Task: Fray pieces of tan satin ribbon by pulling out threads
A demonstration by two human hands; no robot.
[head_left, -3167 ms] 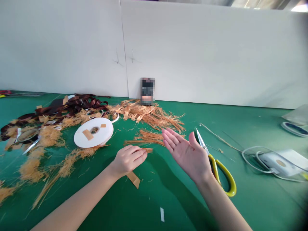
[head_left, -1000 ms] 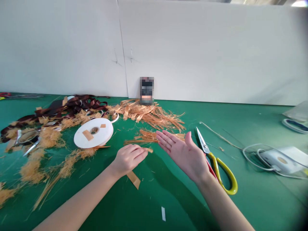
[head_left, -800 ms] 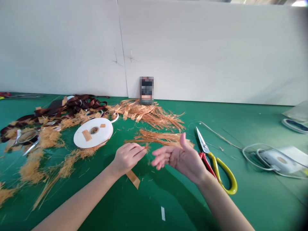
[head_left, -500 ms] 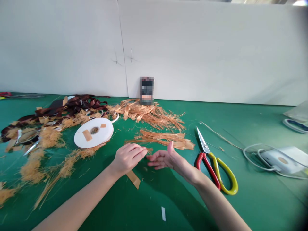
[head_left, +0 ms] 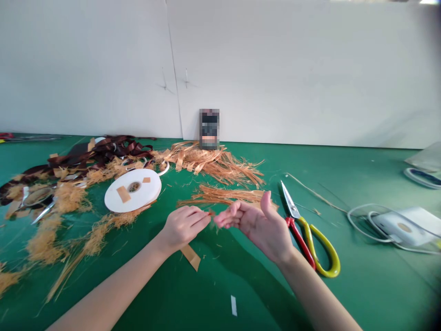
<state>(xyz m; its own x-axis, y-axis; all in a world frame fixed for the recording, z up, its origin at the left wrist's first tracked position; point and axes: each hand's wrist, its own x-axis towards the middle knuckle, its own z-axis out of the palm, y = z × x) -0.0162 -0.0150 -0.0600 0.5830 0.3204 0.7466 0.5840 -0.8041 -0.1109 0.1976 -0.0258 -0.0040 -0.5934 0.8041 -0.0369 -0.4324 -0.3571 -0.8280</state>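
My left hand point(head_left: 186, 227) is closed in a pinch on a tan ribbon point(head_left: 191, 257). The ribbon's flat end sticks out below the hand, and a small frayed bit shows at the fingertips; the middle is hidden by my fingers. Just right of those fingertips, my right hand point(head_left: 257, 225) is open, palm turned up and thumb raised, with nothing plainly in it. Behind both hands lies a bundle of fringed tan ribbon strips point(head_left: 220, 195), partly covered by the right hand. Scissors point(head_left: 292, 207) with one red and one yellow handle lie to the right of my right hand.
A white ribbon spool point(head_left: 149, 191) lies at left, beside tan fibre fluff point(head_left: 70, 200), small metal scissors point(head_left: 44, 212) and dark brown ribbon point(head_left: 129, 149). More fringed strips point(head_left: 217, 165) lie behind, near a blurred upright object point(head_left: 209, 129). A white charger with cable point(head_left: 406, 225) is at right.
My right hand has turned its palm further upward and come nearer, its fingertips close to my left ones. My left hand keeps its pinch in nearly the same place.
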